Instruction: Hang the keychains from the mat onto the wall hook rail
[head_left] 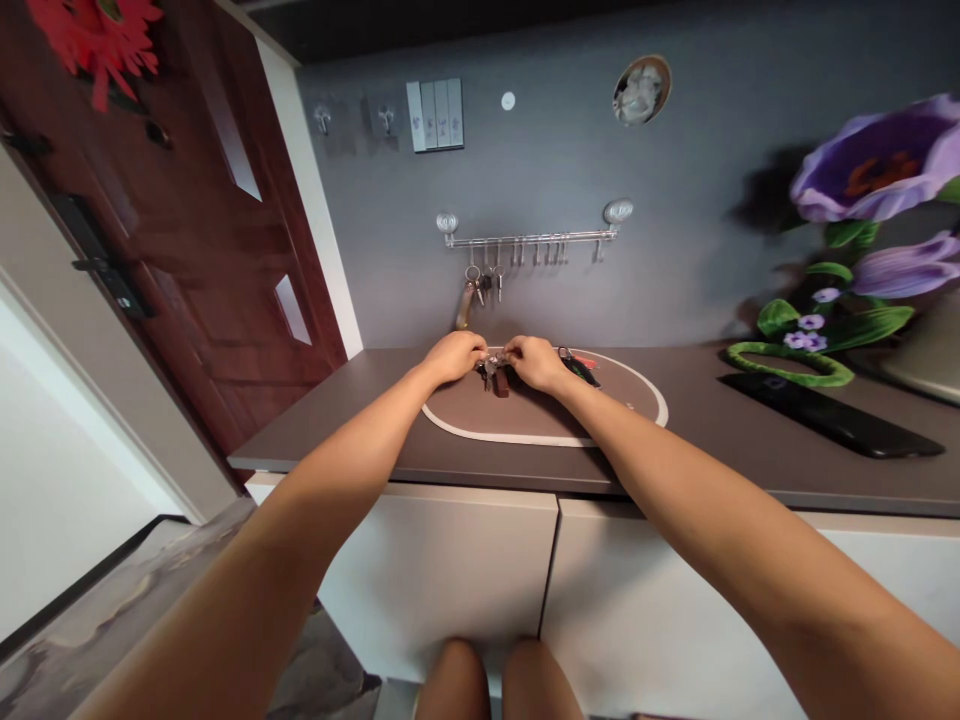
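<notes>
Both hands meet over a brown oval mat (517,425) with a pale rim. Between them is a bunch of keys (491,368) with a dark brown tag (501,384) hanging below. My left hand (454,355) pinches the bunch from the left, fingers closed. From the other side my right hand (534,362) grips it, thumb and fingers pressed together. Just right of that hand, partly hidden by it, lie more keys with a black and red fob (579,368) on the mat. Several keys (484,285) hang from the left hooks of a metal rail (532,239) on the wall above.
A black elongated object (832,415) lies on the dark countertop (705,440) at right, beside purple fabric flowers (877,180) with a green ring base. White cabinet doors (442,560) stand below the counter edge. A dark red door (202,230) is at left.
</notes>
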